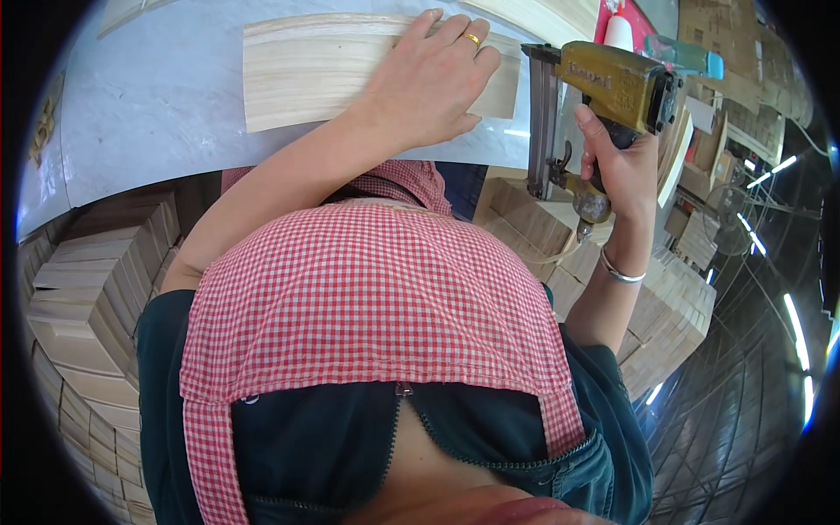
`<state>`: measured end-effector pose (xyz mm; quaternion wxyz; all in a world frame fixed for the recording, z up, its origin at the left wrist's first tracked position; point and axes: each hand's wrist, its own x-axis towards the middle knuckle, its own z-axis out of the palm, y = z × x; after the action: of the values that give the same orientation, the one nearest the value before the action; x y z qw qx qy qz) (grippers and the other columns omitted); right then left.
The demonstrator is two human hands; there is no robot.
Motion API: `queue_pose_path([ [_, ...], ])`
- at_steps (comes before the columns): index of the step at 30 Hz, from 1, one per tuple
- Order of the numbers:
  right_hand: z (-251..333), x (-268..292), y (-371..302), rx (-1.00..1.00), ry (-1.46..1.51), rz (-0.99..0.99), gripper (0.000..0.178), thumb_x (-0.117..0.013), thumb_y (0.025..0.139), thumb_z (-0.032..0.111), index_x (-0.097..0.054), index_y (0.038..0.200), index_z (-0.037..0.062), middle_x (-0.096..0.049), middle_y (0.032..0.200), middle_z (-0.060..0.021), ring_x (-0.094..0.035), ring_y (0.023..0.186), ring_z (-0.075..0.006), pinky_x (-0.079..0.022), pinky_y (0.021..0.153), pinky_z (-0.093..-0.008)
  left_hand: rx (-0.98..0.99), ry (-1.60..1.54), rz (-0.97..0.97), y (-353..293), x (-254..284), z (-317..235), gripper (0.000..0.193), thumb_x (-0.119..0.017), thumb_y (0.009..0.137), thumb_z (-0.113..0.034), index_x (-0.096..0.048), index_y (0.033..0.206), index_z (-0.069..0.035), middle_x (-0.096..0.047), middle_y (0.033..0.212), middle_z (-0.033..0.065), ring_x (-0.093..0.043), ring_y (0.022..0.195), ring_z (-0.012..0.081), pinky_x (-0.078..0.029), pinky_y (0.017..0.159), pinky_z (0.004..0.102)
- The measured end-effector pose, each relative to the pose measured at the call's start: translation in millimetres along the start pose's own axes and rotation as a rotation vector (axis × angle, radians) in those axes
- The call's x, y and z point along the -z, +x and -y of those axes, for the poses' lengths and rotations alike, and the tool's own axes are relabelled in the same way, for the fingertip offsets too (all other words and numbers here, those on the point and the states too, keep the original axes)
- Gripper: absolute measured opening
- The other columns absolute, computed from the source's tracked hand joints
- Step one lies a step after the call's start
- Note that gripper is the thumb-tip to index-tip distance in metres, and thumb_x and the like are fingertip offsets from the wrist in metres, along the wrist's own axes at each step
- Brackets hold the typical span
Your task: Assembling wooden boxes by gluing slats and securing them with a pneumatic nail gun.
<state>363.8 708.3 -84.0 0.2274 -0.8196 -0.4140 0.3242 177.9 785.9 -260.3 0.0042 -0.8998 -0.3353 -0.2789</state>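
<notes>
My left hand (433,83) lies palm down across a pale wooden board (306,74) on the table. Its fingers bend over the far edge and the thumb is by the near edge, so the hand holds the board. A gold ring is on one finger. My right hand (623,166) is wrapped round the grip of a yellow and black nail gun (612,79), with the thumb up on the grip's near side. The gun's long grey magazine (542,122) stands beside the board's right end, apart from it. An air fitting (584,229) hangs below the grip.
The table (157,114) has a pale, shiny top with a curved near edge. A white bottle (619,33) and a teal plastic thing (691,57) are beyond the nail gun. Stacked wooden pieces stand at the left (96,289) and right (665,306). A thin hose (547,258) runs near the gun.
</notes>
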Motion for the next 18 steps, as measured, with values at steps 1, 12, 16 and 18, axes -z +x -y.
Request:
queue_pose_path([
  [1, 0.5, -0.4, 2.4, 0.002, -0.004, 0.002, 0.019, -0.077, 0.090, 0.014, -0.066, 0.095, -0.0018, -0.057, 0.057, -0.0013, -0.048, 0.041, -0.0088, -0.038, 0.038, -0.0217, 0.028, -0.068, 0.051, 1.5, 6.9, -1.8, 0.052, -0.085, 0.069, -0.034, -0.059, 0.107, -0.009, -0.056, 0.137, 0.0117, -0.051, 0.126, 0.0281, -0.033, 0.115, 0.0448],
  [12, 11.3, 9.1, 20.7, -0.007, -0.085, 0.089, 0.021, -0.078, 0.090, 0.018, -0.067, 0.089, -0.0008, -0.057, 0.055, -0.0012, -0.049, 0.041, -0.0092, -0.039, 0.040, -0.0223, 0.043, -0.136, 0.083, 4.2, 10.3, -1.7, 0.055, -0.086, 0.068, -0.036, -0.062, 0.109, -0.008, -0.058, 0.132, 0.0134, -0.052, 0.124, 0.0277, -0.033, 0.112, 0.0453],
  [16, 16.8, 15.4, 30.6, 0.009, -0.147, 0.135, 0.022, -0.078, 0.090, 0.018, -0.067, 0.088, -0.0006, -0.057, 0.055, -0.0010, -0.049, 0.041, -0.0093, -0.040, 0.040, -0.0224, 0.040, -0.111, 0.084, 5.3, 14.7, -3.1, 0.053, -0.085, 0.071, -0.032, -0.059, 0.111, -0.008, -0.055, 0.138, 0.0123, -0.049, 0.129, 0.0283, -0.031, 0.117, 0.0463],
  [18, 19.9, 18.3, 32.9, 0.019, -0.184, 0.160, 0.022, -0.078, 0.090, 0.018, -0.067, 0.087, -0.0005, -0.057, 0.055, -0.0009, -0.049, 0.041, -0.0092, -0.040, 0.040, -0.0222, 0.100, -0.262, 0.214, 14.0, 42.2, -4.3, 0.053, -0.086, 0.071, -0.030, -0.059, 0.112, -0.009, -0.054, 0.140, 0.0122, -0.048, 0.131, 0.0280, -0.030, 0.117, 0.0465],
])
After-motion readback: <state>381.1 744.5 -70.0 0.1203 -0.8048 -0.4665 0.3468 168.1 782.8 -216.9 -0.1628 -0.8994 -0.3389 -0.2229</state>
